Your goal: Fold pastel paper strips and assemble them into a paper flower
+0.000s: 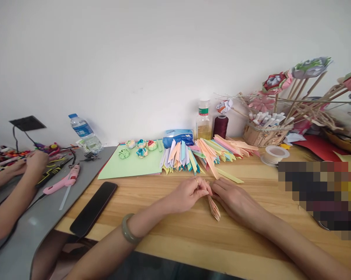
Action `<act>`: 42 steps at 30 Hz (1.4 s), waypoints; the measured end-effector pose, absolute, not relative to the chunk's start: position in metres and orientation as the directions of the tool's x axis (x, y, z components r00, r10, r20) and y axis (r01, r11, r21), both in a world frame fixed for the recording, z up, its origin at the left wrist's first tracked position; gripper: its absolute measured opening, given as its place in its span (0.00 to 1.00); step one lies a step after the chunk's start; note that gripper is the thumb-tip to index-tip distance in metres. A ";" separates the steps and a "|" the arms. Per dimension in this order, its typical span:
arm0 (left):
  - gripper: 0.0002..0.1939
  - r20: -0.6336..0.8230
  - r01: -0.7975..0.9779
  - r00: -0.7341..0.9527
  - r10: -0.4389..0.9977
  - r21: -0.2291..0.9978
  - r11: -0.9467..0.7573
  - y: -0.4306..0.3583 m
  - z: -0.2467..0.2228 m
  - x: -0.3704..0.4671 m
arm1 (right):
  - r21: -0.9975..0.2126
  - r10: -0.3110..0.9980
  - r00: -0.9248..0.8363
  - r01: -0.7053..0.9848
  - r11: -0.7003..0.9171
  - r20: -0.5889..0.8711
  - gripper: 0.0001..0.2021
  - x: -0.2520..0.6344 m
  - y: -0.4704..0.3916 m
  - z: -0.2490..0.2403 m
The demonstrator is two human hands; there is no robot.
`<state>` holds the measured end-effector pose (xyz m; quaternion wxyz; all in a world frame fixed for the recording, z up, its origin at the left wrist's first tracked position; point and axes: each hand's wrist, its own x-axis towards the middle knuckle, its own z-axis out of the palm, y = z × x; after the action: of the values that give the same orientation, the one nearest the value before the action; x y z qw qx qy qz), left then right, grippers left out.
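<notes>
Between my two hands, low over the wooden table (164, 231), is a small bundle of folded peach paper (214, 210), its fanned end pointing toward me. My left hand (191, 194), with a ring on one finger, pinches the bundle's upper end between thumb and fingers. From the right, my right hand (230, 198) curls against the same end, its fingertips partly hidden behind the paper. Just beyond my hands lie folded paper strips (179, 155) in several colours and a loose pile of peach strips (209, 153). A yellow-green strip (229, 175) lies nearest my right hand.
Paper flowers (142, 153) sit on green sheets (128, 169). A phone (93, 208) lies left. Behind stand a tissue pack (178, 137), bottle (204, 120), thread spool (220, 126) and basket (265, 134). Another person's hands (37, 163) work near a pink glue gun (63, 181).
</notes>
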<state>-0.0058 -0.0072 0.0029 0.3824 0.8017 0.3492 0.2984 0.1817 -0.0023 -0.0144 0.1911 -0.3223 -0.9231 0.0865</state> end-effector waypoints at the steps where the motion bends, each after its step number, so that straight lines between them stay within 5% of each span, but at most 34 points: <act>1: 0.07 0.174 0.338 0.579 0.796 0.837 -0.429 -0.008 0.002 -0.005 | -0.277 0.630 -0.716 0.567 0.776 0.300 0.10 0.182 -0.002 -0.015; 6: 0.09 0.020 0.465 0.419 0.908 0.854 -0.234 -0.004 -0.010 -0.003 | -0.235 0.641 -0.699 0.597 0.767 0.316 0.09 0.183 0.000 -0.020; 13: 0.09 -0.048 0.288 0.340 0.939 0.956 -0.055 0.001 -0.023 0.003 | -0.467 0.734 -0.641 0.591 0.658 0.223 0.09 0.181 -0.003 -0.011; 27: 0.08 -0.041 0.372 0.384 0.922 0.921 -0.114 0.001 -0.021 0.000 | -0.517 0.840 -0.538 0.701 0.492 0.071 0.09 0.180 -0.001 -0.001; 37: 0.09 -0.006 0.554 0.346 0.938 0.809 -0.199 -0.003 -0.011 0.005 | -0.652 0.828 -0.528 0.564 0.508 0.188 0.11 0.173 0.001 -0.005; 42: 0.04 0.001 0.505 0.365 0.931 0.840 -0.199 0.000 -0.017 0.002 | -0.502 0.745 -0.600 0.567 0.652 0.290 0.11 0.178 0.000 -0.005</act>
<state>0.0021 0.0003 -0.0168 0.3949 0.7257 0.4947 0.2698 0.1778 0.0000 -0.0048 0.2437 -0.3748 -0.8757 0.1825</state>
